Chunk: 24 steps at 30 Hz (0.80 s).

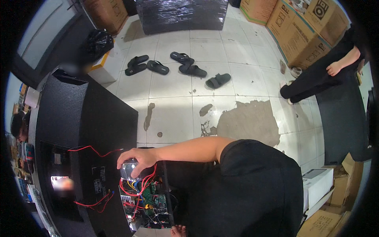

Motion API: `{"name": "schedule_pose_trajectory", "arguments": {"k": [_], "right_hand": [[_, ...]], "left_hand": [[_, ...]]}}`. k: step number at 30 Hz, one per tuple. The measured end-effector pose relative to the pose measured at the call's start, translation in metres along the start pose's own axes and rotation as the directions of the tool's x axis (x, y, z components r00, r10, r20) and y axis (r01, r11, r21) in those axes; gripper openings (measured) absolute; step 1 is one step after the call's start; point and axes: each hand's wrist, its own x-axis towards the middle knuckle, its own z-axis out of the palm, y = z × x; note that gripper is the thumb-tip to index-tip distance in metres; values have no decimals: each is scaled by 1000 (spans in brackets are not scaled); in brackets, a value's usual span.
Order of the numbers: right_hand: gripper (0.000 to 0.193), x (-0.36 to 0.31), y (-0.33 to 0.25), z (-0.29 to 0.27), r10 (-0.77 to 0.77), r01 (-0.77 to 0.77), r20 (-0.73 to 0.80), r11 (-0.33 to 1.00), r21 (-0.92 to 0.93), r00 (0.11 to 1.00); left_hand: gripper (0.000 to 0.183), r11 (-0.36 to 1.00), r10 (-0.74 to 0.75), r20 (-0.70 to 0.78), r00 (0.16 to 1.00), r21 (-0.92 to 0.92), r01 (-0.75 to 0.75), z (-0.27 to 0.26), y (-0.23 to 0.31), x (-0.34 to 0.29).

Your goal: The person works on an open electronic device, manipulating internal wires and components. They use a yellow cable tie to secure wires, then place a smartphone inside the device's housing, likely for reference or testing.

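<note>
My right hand [138, 160] reaches left with its fingers wrapped over a round, shiny transformer [128, 170]. Red, yellow and blue wires run from the transformer into a circuit-board panel [152, 201] with green boards and a black edge. At the bottom, only the curled fingers of my left hand [178, 231] show, at the near edge of that panel. Beside it, a large black cabinet [106, 126] lies with a rectangular opening. A loose red wire [92, 148] comes out near the opening, and a second red wire pair [104, 199] hangs lower down.
Several black sandals [158, 67] lie on the white tiled floor, which has a grey bare patch [252, 120]. A film-wrapped black box [181, 15] stands at the back. Another person [331, 77] is at the far right near cartons [300, 35]. More boxes [316, 185] stand at lower right.
</note>
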Motion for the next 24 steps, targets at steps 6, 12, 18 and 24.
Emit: {"name": "schedule_pose_trajectory", "arguments": {"k": [6,12,18,24], "right_hand": [[62,-1,2,0,7,-7,-9,1000,-4,1000],[63,0,0,-1,22,-23,24,999,46,999],[62,1,4,-1,-48,48,-24,999,3,999],[64,-2,5,0,-4,6,-37,998,57,999]], "left_hand": [[29,999,-48,35,998,23,47,-10,6,3],[34,996,-89,43,995,-15,90,-15,1,-13],[38,998,3,-130,992,67,6,-2,-2,-24],[38,997,-52,-139,989,55,61,-13,9,-14]]}}
